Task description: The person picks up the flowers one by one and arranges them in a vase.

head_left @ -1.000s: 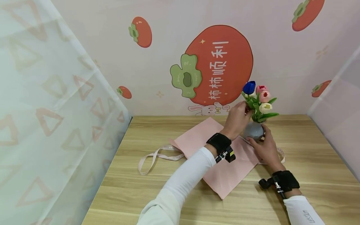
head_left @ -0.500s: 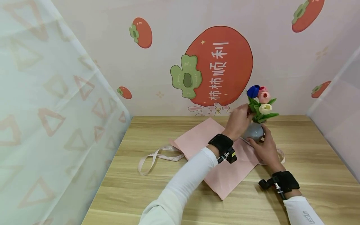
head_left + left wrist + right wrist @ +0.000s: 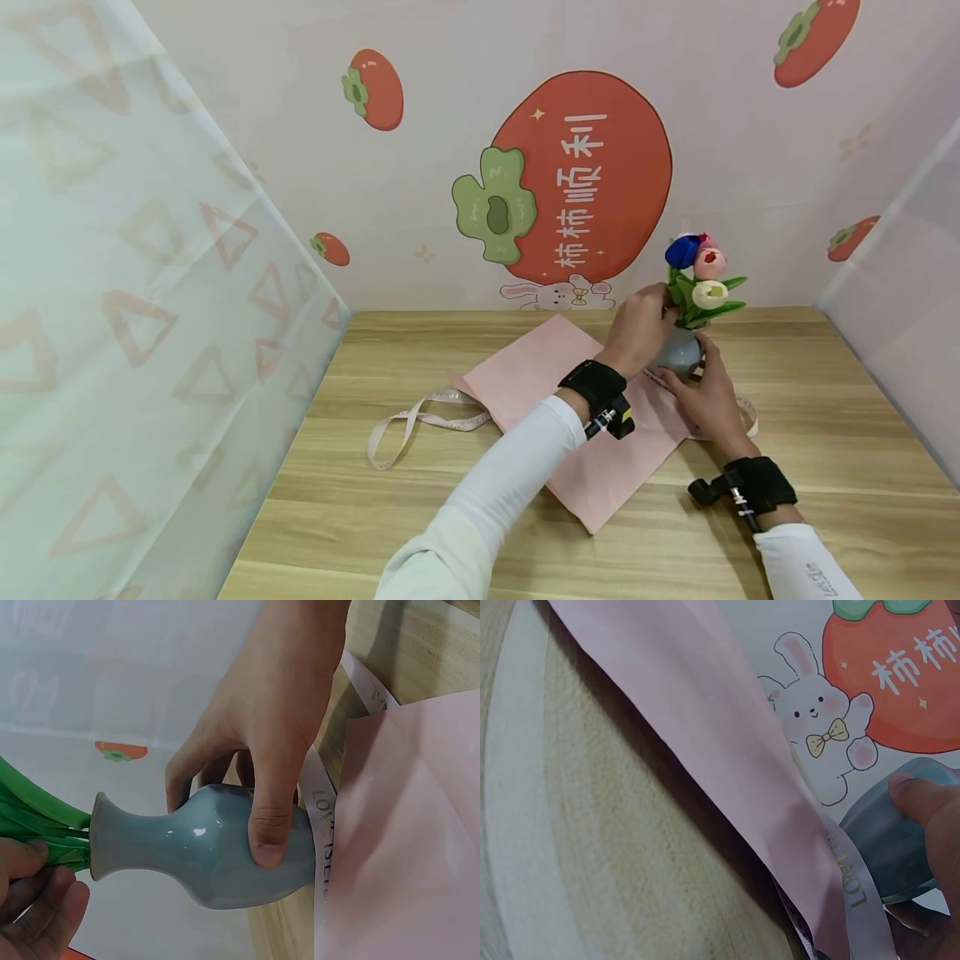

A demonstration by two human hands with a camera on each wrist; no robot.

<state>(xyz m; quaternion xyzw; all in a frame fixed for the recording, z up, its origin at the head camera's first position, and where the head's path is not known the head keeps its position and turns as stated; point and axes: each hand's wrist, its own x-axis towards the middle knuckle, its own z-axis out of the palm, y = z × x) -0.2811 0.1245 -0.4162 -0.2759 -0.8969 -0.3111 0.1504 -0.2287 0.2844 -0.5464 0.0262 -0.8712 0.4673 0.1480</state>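
A grey-blue vase (image 3: pixel 187 847) stands at the back right with artificial tulips in it. My right hand (image 3: pixel 711 400) grips its round body, thumb (image 3: pixel 269 832) across the near side. At the vase's mouth, my left hand (image 3: pixel 637 330) pinches the green stem and leaves of a tulip (image 3: pixel 69 852). The blue tulip (image 3: pixel 682 250) leans on the left of the bunch, beside a pink tulip (image 3: pixel 709 263). Lower down is a cream tulip (image 3: pixel 709 293). Stem ends inside the vase are hidden.
Pink wrapping paper (image 3: pixel 525 367) lies flat under my left forearm. A pale printed ribbon (image 3: pixel 408 425) loops out to its left and passes close to the vase's base. The wooden table (image 3: pixel 360 508) meets a persimmon-patterned backdrop (image 3: pixel 420 192) behind.
My left hand has moved slightly right and down. The blue tulip has sunk lower and shifted right, closer to the pink ones. My right hand stays around the vase.
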